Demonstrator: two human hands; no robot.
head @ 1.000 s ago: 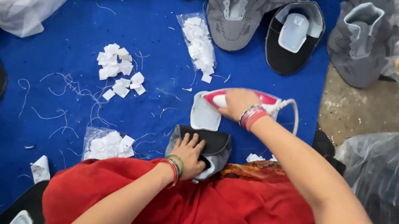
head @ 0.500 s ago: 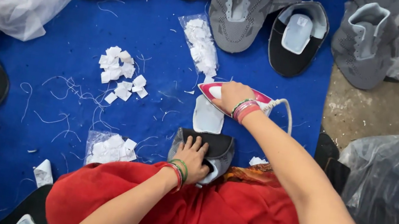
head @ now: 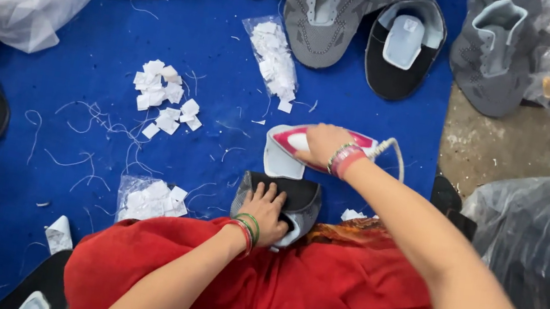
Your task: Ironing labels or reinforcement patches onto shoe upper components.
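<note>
Two hands busy: left hand (head: 265, 212) presses flat, fingers spread, on black shoe piece (head: 294, 197); right hand (head: 322, 144) grips iron (head: 290, 151) closed.

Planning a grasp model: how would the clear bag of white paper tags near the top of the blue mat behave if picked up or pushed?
The clear bag of tags probably goes floppy: it lies flat and crumpled on the blue mat. It is likely light, holding only small paper squares. Pushed, it may spill, since loose tags already lie at its lower end.
</note>
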